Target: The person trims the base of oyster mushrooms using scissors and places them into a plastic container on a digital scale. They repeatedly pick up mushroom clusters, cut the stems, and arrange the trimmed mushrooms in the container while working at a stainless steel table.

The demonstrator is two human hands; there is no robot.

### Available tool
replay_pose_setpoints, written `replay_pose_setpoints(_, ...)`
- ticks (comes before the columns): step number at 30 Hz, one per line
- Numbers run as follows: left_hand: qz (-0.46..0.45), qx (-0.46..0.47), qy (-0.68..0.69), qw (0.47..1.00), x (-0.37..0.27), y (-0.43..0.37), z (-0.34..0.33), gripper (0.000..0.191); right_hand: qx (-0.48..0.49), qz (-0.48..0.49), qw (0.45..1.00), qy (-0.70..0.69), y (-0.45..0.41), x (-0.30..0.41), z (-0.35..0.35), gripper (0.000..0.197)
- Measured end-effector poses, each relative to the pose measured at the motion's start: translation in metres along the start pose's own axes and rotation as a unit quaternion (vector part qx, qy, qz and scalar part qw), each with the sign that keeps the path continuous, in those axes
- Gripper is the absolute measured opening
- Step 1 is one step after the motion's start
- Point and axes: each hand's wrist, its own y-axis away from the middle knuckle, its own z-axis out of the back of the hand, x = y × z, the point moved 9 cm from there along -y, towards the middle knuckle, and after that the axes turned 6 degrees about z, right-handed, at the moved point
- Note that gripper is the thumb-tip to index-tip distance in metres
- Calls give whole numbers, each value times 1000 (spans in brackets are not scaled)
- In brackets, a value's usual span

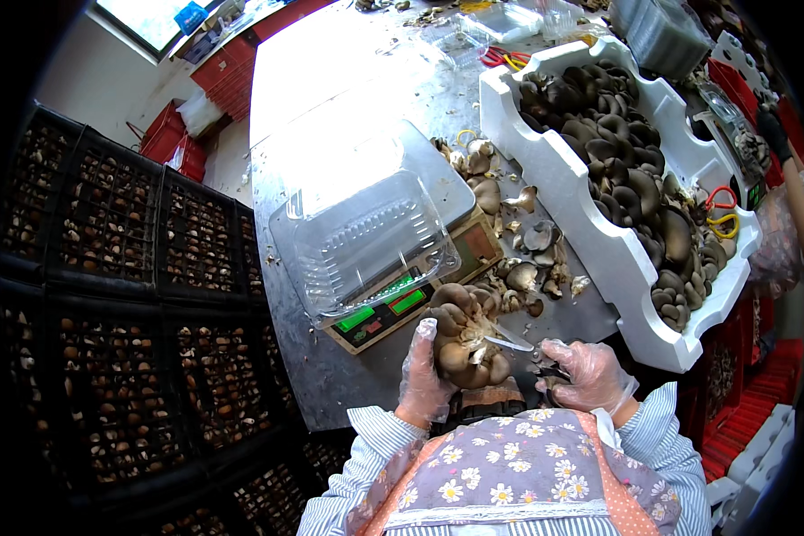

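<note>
My left hand, in a clear plastic glove, holds a cluster of brown oyster mushrooms near the table's front edge. In my gloved right hand is a pair of scissors, its blades at the pale stem base of the cluster. Beyond the left hand, a clear plastic clamshell box rests on a digital scale with lit green displays. Loose mushrooms and trimmed pieces lie beside the scale. To their right is a white foam box heaped with oyster mushrooms.
Black crates of small mushrooms are stacked on the left. More clear containers and red-handled scissors lie at the table's far side. Scissors with red and yellow handles rest in the foam box. A co-worker's gloved hand is at far right.
</note>
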Motion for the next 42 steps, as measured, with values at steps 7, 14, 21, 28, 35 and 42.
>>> replay_pose_setpoints(7,-37,50,-81,995,-9,-1,-2,37,9,1,1000,16,13,-9,-7,67)
replay_pose_setpoints(14,-57,54,-26,997,-25,18,-1,44,118,7,984,132,8,-19,-16,46)
replay_pose_setpoints(21,84,-73,60,992,-7,15,-8,61,64,84,987,120,-17,-28,-62,37)
replay_pose_setpoints(28,17,14,-152,988,-16,0,-15,70,-35,-134,939,-316,-36,-38,-38,27)
replay_pose_setpoints(35,-15,-10,-251,968,1,-10,2,70,-76,-298,767,-563,-11,-56,-88,54)
replay_pose_setpoints(42,-50,29,-270,961,-36,26,-48,51,-180,-350,493,-776,-25,-36,-85,68)
